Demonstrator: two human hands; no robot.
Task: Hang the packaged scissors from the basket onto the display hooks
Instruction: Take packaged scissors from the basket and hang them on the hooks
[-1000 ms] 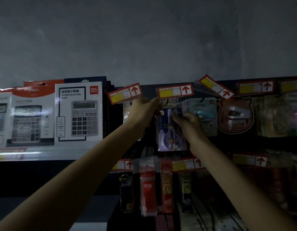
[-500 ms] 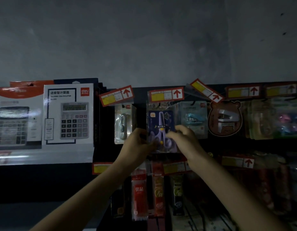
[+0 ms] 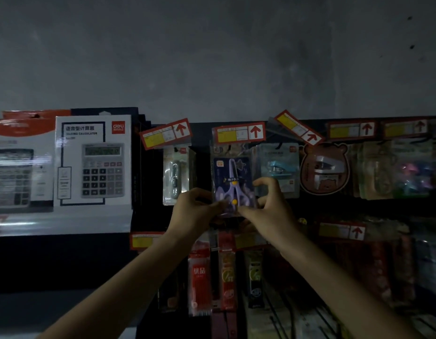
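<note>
A packaged pair of purple scissors (image 3: pixel 233 177) on a dark blue card hangs in the top row of the display, under a red and yellow price tag (image 3: pixel 238 132). My left hand (image 3: pixel 195 209) pinches the pack's lower left corner. My right hand (image 3: pixel 266 206) holds its lower right edge, thumb at the bottom and fingers curled beside it. The hook itself is hidden behind the tag. No basket shows in the head view.
Boxed calculators (image 3: pixel 93 160) stand on a shelf at the left. Neighbouring hooks carry a small clear pack (image 3: pixel 175 177), a blue stapler pack (image 3: pixel 280 167) and a bear-shaped card (image 3: pixel 324 167). Red pen packs (image 3: pixel 200 275) hang in the row below.
Both hands slid down from the top of the scissors pack to its lower edge. The pack now hangs straight under the price tag.
</note>
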